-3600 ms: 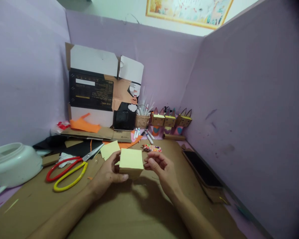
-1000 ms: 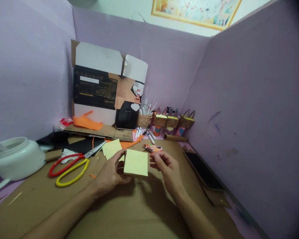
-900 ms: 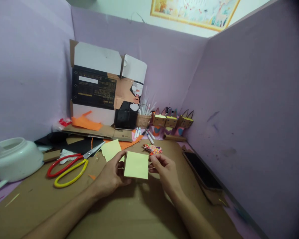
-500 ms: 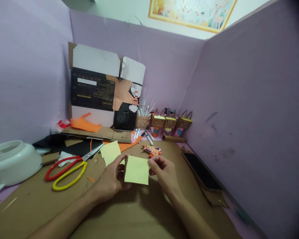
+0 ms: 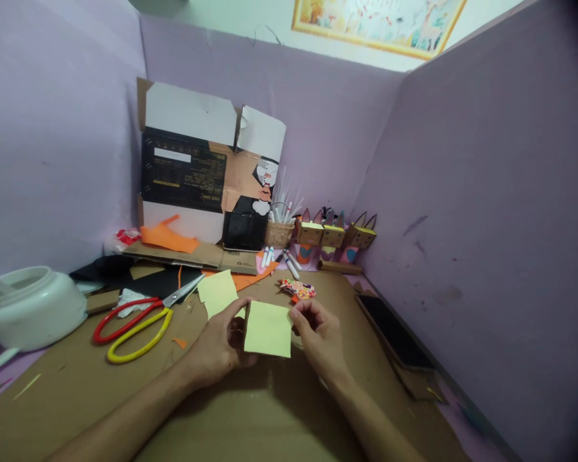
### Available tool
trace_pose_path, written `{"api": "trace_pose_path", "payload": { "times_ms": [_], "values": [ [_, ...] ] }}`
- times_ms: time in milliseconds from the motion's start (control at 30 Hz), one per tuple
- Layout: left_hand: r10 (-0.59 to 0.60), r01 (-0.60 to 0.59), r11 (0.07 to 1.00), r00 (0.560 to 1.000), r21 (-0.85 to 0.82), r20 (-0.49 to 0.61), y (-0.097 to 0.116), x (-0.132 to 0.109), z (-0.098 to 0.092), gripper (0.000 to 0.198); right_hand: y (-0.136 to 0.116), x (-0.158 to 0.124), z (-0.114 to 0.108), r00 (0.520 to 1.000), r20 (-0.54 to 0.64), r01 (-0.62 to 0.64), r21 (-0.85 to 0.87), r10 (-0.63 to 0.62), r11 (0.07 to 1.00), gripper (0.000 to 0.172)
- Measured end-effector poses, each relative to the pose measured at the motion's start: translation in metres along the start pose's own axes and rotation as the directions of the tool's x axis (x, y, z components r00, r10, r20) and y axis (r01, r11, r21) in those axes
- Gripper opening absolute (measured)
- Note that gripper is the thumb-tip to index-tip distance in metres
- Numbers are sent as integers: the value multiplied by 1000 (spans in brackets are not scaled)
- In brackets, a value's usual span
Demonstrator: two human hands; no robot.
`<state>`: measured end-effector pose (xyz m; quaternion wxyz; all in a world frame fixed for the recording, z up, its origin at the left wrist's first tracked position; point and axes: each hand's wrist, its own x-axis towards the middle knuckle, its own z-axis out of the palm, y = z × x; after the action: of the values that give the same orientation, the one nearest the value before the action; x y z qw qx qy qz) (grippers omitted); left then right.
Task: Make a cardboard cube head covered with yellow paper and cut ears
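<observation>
I find the left hand (image 5: 221, 341) grasping the yellow-faced cardboard box (image 5: 268, 329) by its near side. The right hand (image 5: 320, 330), fingers curled, is at the box's opposite edge; whether it grips, I cannot tell. Scissors (image 5: 165, 308) lie left of the left hand.

Standing box (image 5: 185, 170): small gold print and a row of signs on its black panel; no word can be read.
White strip (image 5: 172, 155), on the standing box's black panel: any lettering is too small to tell.
Flat cardboard (image 5: 241, 260), at the foot of the standing box: a small recycling-type sign, with fine print beside it, illegible.
Framed picture (image 5: 380, 25), above and right of the standing box: blurred red marks, unreadable.
</observation>
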<state>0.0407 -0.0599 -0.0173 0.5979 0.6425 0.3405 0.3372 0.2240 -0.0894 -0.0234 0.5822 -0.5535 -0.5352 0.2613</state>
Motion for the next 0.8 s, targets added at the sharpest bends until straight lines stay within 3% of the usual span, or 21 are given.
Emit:
{"api": "trace_pose_path", "payload": {
  "times_ms": [67,167,267,367,600,800],
  "values": [
    [17,-17,1000,1000,-21,-3,0,0,0,74,0,1,0,1000,-13,-10,29,10,1000,18],
    [50,-50,997,999,-55,-16,4,1,2,74,-4,0,2,996,21,-90,234,87,968,24],
    [65,-67,997,998,-48,-24,6,1,3,76,-8,-3,5,943,252,-316,465,219,827,48],
    [78,-79,997,997,-26,-19,7,0,5,80,-10,-8,9,869,410,-474,523,278,708,60],
    [95,-79,970,994,229,-57,3,-6,10,76,-5,-11,13,865,392,-483,475,314,736,64],
    [155,-145,964,988,225,-27,6,-6,10,72,-5,-13,15,877,367,-465,487,310,739,63]
  ]
}}
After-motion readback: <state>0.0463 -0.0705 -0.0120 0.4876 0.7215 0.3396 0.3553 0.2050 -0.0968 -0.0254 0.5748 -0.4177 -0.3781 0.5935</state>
